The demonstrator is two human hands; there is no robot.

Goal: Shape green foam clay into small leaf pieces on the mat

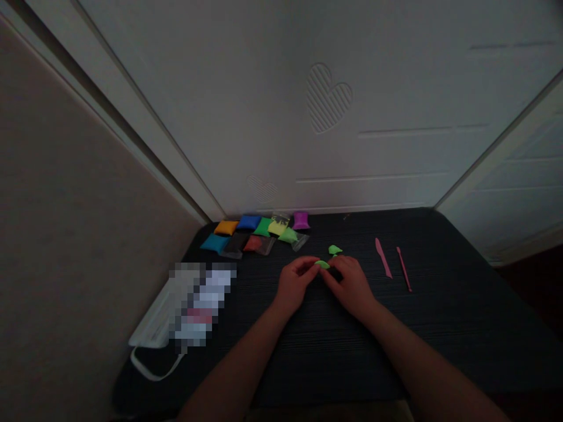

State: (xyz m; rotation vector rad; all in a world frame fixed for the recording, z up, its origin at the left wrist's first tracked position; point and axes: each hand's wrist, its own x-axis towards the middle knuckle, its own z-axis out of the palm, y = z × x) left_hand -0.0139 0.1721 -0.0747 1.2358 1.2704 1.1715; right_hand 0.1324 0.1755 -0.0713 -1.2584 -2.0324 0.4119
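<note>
A small light-green piece of modelling clay [322,265] is pinched between the fingertips of both hands, above the middle of the dark table. My left hand [295,283] has its thumb and fingers closed on the clay's left side. From the other side, my right hand [352,285] grips it with fingers bent and pressed together. Just beyond the right fingers lies a second light-green clay lump [335,249], with a smaller green bit partly hidden by that hand. To the right rest a pink plastic knife [383,258] and a thin pink modelling stick [404,269].
Several coloured clay packets, among them a blue packet [249,222] and a purple packet [301,220], lie along the table's back left. A white item with a strap [153,316], partly blurred out, is at the left edge. A white panel [272,117] rises behind the table [316,351].
</note>
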